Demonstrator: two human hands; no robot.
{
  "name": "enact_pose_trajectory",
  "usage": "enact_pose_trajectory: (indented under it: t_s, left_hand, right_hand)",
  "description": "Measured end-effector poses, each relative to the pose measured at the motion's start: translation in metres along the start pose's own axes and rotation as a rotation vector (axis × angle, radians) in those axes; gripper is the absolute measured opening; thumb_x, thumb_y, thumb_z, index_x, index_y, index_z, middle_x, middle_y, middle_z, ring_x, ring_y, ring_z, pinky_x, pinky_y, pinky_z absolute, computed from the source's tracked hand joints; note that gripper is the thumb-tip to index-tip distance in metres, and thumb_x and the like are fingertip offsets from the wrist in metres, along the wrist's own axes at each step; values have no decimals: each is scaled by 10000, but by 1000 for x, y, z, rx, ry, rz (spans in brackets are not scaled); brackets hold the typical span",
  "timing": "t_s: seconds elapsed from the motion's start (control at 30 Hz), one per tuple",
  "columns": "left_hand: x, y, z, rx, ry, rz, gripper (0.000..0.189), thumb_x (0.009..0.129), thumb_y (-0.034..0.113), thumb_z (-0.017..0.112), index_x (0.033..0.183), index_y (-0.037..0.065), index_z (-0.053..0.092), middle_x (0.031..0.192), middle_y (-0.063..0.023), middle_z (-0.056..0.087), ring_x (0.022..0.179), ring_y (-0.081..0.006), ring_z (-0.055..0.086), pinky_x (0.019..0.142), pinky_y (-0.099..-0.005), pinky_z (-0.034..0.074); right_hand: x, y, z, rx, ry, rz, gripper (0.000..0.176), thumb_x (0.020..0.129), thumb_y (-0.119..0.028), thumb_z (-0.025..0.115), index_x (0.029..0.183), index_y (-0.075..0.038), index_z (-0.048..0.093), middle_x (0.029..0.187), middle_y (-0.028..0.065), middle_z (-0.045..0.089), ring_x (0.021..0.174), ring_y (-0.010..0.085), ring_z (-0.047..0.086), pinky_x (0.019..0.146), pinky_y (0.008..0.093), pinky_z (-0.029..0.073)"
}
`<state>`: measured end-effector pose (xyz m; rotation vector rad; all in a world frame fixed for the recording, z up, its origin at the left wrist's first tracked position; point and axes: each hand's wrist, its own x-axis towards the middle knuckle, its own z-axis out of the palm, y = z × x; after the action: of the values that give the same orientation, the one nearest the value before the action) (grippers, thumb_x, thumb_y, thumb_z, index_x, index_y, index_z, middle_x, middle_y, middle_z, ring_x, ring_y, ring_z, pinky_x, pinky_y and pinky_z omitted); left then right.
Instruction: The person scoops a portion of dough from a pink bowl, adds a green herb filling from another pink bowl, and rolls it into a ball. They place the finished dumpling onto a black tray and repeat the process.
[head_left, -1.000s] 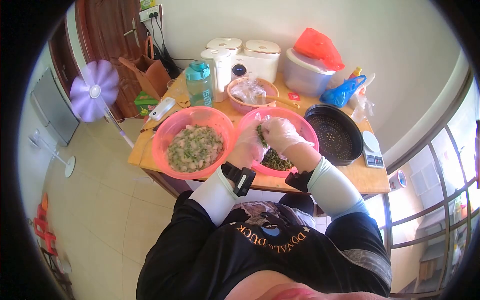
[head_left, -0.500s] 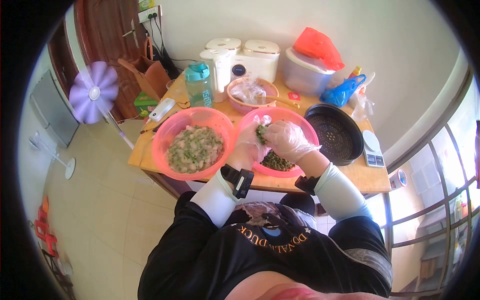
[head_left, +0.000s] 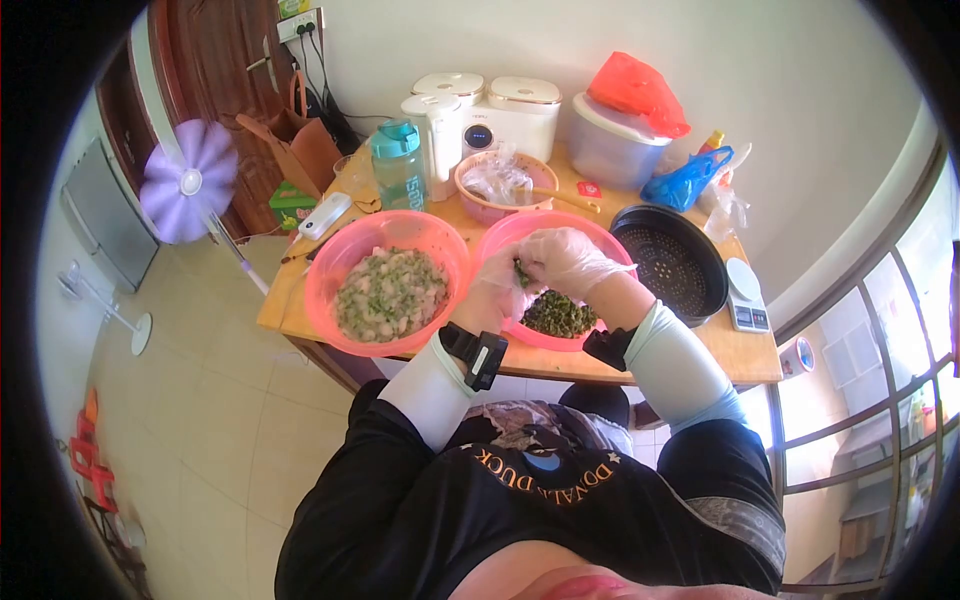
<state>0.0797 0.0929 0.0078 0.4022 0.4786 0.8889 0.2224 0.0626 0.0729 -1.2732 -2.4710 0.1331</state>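
My left hand [head_left: 501, 280] and my right hand [head_left: 570, 262], both in clear plastic gloves, meet over the right pink basin [head_left: 602, 238]. Between them shows a small lump of dark green filling [head_left: 520, 272], with the fingers of both hands closed around it. Beneath my hands, chopped dark green filling [head_left: 558, 315] lies in the basin. To the left stands another pink basin [head_left: 318, 290] holding a pale and green chopped mixture [head_left: 390, 296]. Some fingertips are hidden behind the gloves.
A round black perforated pan [head_left: 668, 266] and a kitchen scale [head_left: 745, 297] sit at the right. Behind are a bowl with a wooden utensil [head_left: 500, 205], a teal bottle [head_left: 398, 170], a white appliance [head_left: 520, 120] and a lidded tub [head_left: 612, 155]. A fan [head_left: 190, 182] stands left.
My right hand has moved slightly up and left, closing over the green lump, so less of the lump shows. More of the filling in the right basin is visible.
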Motion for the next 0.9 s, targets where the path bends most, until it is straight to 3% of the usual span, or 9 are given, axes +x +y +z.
enact_pose_trajectory:
  t_s: [0.17, 0.23, 0.27, 0.43, 0.53, 0.6, 0.77, 0.83, 0.9]
  left_hand:
    - [-6, 10, 9, -111, -110, -5, 318, 1005, 340, 563, 1145, 72, 660, 1079, -78, 676, 941, -204, 653, 788, -404, 567]
    - [-19, 10, 20, -172, 31, 10, 545, 1040, 526, 466, 1210, 38, 640, 1160, -122, 674, 1027, -235, 649, 854, -429, 554]
    - [-18, 10, 17, -174, 30, 11, 545, 1040, 526, 466, 1210, 38, 640, 1160, -122, 674, 1027, -235, 649, 854, -429, 554]
    - [-12, 8, 8, -139, -51, 59, 725, 1009, 696, 343, 1167, 50, 630, 1028, -115, 694, 946, -281, 675, 851, -444, 566]
    - [-6, 6, -5, -303, -186, 3, 697, 1025, 666, 337, 1136, 45, 633, 1028, -121, 690, 955, -285, 676, 861, -428, 571]
    - [-12, 4, 8, -305, -98, 9, 659, 1035, 634, 350, 1124, 45, 631, 1024, -119, 687, 952, -274, 677, 865, -425, 574]
    - [2, -2, 1, -386, -139, 46, 511, 1056, 507, 433, 1112, 37, 625, 1040, -115, 675, 954, -248, 676, 882, -418, 580]
    - [8, -3, -6, -431, -154, -5, 416, 1043, 399, 523, 1208, 31, 624, 1176, -128, 674, 1084, -284, 658, 991, -469, 539]
    - [9, -8, -7, -390, -158, 25, 384, 1052, 375, 510, 1191, 34, 620, 1147, -119, 671, 1057, -257, 660, 965, -443, 550]
  right_hand:
    - [-9, -3, -29, -150, -128, -94, 233, 864, -192, 639, 1047, -74, 724, 988, 137, 697, 940, 333, 674, 857, 413, 537]
    - [-15, -13, -33, 231, 74, 280, 257, 851, -180, 662, 1078, -79, 728, 1026, 132, 694, 964, 330, 675, 874, 397, 538]
    - [-17, -14, -28, 229, 72, 279, 257, 851, -180, 662, 1078, -79, 728, 1026, 132, 694, 964, 330, 675, 874, 397, 538]
    - [-23, -41, -7, -75, 223, -132, 238, 822, -154, 685, 1052, -110, 727, 1044, 67, 691, 982, 298, 680, 800, 421, 570]
    - [-12, -27, 18, -202, 238, -269, 254, 764, -114, 725, 1016, -87, 708, 1010, 85, 679, 907, 296, 679, 772, 428, 573]
    - [-8, -20, 18, -193, 288, -309, 185, 740, -77, 704, 925, -72, 702, 963, 84, 677, 863, 295, 676, 751, 419, 570]
    - [-4, -1, 30, 0, 429, -142, 96, 759, -51, 674, 846, -61, 713, 844, 86, 679, 841, 310, 680, 747, 419, 563]
    - [-2, 3, 32, -31, 367, -90, 118, 761, -50, 671, 869, -63, 719, 860, 100, 686, 850, 320, 680, 754, 423, 561]
    - [-1, 5, 31, -62, 308, -36, 141, 763, -49, 667, 891, -64, 725, 876, 113, 693, 860, 329, 681, 760, 428, 560]
